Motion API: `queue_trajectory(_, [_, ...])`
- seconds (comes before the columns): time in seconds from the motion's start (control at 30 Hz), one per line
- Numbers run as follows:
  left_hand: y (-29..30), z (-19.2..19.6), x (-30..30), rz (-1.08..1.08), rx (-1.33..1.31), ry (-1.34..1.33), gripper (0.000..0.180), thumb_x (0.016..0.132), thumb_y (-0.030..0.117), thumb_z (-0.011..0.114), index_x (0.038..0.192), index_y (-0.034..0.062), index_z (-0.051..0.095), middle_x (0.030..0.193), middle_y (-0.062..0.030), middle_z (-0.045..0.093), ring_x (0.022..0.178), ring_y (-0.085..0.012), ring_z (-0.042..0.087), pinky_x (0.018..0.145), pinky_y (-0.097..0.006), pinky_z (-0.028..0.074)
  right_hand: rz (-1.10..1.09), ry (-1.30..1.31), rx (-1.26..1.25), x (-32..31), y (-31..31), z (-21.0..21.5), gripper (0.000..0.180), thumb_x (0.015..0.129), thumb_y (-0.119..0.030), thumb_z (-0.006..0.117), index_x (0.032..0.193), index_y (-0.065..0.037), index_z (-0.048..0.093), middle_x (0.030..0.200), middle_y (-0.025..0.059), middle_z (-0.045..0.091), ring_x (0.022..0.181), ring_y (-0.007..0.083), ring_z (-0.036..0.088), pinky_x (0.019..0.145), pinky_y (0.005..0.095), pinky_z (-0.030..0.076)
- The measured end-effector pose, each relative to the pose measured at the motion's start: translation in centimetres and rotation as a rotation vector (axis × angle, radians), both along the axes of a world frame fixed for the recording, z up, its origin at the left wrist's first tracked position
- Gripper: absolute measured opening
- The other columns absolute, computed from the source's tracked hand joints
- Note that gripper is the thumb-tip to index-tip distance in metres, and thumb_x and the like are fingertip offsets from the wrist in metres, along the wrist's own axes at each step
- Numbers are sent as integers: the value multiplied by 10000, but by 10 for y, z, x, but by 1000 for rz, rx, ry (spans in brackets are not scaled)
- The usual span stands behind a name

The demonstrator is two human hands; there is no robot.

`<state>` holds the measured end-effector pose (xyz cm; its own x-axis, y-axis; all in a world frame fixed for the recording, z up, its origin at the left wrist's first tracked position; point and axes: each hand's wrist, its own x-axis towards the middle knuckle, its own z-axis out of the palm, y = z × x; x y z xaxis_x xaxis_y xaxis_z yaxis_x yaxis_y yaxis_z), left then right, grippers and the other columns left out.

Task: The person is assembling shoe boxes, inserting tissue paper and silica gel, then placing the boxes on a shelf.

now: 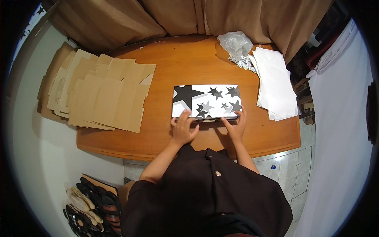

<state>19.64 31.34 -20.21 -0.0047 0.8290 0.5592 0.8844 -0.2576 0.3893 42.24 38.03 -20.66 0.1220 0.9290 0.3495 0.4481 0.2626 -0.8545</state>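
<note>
A white cardboard box (206, 102) printed with black and grey stars lies on the wooden table in front of me, its lid down or nearly so; a narrow dark gap shows along its near edge. My left hand (183, 129) is at the near left corner, fingers spread, fingertips touching the lid's edge and thumb held apart. At the near right corner, my right hand (236, 125) grips the box, thumb on the front edge and fingers along the right side. What lies inside the box is hidden.
Flat brown cardboard pieces (106, 94) are stacked on the table's left. White paper sheets (276, 85) lie at the right, beside a crumpled clear plastic bag (235, 43). Brown curtains (177, 17) hang behind the wooden table (158, 138). Several sandals (94, 205) are at the lower left.
</note>
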Motion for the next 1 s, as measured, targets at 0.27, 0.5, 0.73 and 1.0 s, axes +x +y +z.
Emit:
queue_trajectory(0.27, [29,34,-20,-41,-63,97,311,769,315,677,1013,122,651,1072,-11,631,1072,-175,545,869,-388,320,-34,20,3,-3,-2,-2,500,640,-275,819,966,-41,522,1307,206,402,1127,345,437,915,425,366])
queue_trajectory(0.5, [49,42,-37,-73,50,196,393,720,376,698,996,98,669,1040,-58,647,1007,-255,578,790,-372,410,-56,-97,43,-4,-2,7,505,656,-287,809,991,-52,513,1281,203,402,1149,351,410,927,433,335])
queue_trajectory(0.73, [53,36,-41,-104,53,197,401,692,399,705,965,106,681,1003,-45,657,985,-245,585,772,-352,410,-63,-99,18,-5,-3,8,507,664,-296,803,1000,-56,509,1291,208,391,1160,355,399,937,436,310])
queue_trajectory(1.0, [40,27,-34,-70,21,180,394,737,349,694,1068,140,653,1064,-47,636,1050,-239,552,864,-381,379,-85,-501,-19,2,-14,-10,499,744,-390,706,1162,-164,556,1393,137,353,1297,376,258,999,603,139])
